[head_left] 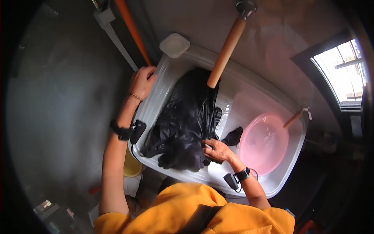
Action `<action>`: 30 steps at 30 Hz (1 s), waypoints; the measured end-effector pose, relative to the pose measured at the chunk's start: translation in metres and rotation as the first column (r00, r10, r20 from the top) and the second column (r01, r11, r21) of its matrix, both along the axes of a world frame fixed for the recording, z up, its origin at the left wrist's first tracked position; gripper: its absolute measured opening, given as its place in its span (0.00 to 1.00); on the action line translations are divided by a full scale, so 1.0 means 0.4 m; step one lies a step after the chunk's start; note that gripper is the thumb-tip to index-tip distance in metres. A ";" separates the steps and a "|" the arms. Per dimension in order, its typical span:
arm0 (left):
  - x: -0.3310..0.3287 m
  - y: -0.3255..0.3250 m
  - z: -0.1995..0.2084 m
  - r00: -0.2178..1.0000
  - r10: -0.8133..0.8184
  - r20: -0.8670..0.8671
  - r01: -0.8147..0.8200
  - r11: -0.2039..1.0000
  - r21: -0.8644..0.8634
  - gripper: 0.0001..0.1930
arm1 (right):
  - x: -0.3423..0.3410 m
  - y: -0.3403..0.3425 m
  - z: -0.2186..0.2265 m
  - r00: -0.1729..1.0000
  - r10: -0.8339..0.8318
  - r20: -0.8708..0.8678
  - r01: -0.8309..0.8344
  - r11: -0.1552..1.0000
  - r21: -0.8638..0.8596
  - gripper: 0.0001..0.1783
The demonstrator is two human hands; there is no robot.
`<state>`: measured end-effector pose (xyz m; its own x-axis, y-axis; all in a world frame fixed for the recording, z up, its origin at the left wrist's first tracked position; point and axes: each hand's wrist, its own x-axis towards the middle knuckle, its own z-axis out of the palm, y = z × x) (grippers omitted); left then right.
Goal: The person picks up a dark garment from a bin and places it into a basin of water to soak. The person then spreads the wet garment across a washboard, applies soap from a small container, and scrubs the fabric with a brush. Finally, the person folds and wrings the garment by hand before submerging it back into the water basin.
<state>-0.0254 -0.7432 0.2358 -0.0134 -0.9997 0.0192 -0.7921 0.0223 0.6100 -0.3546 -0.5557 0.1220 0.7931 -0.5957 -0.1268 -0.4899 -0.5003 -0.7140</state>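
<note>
A wet black garment [183, 113], dark and shiny, lies spread over the left half of a white sink [249, 72]. My right hand [220, 150] is closed around a scrubbing brush [214, 160] near the garment's lower right edge. Only part of the brush and its dark bristles shows under the fingers. At the sink's left rim, my left hand [142, 82] has its fingers curled. A small dark thing shows by the fingertips, but what they hold, if anything, cannot be made out.
A pink basin [265, 144] with cloudy water sits in the sink's right side. Orange-brown pipes from taps [228, 50] [294, 118] hang over the sink. A white square dish [175, 45] stands at the far left corner. An orange pole [134, 33] leans on the left; a yellow bucket [132, 165] is below.
</note>
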 end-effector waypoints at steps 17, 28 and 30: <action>-0.127 -0.453 -0.258 0.880 -0.116 0.461 0.175 0.981 -0.087 0.08 | 0.024 -0.029 0.080 0.927 -0.264 -0.267 0.365 0.803 0.471 0.27; -0.152 -0.197 -0.069 0.966 -0.149 -0.209 0.170 0.981 0.090 0.08 | 0.006 0.004 -0.005 0.952 -0.270 -0.147 0.306 0.880 0.363 0.25; -0.153 -0.107 -0.125 0.786 -0.096 -0.610 0.296 0.926 0.236 0.12 | 0.012 0.000 0.002 0.965 -0.239 -0.109 0.262 0.908 0.328 0.24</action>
<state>-0.0867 -0.7861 0.1859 -0.2963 -0.9310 -0.2132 -0.2855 -0.1267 0.9500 -0.3498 -0.5555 0.1230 0.6068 -0.6864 -0.4008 -0.6184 -0.0909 -0.7806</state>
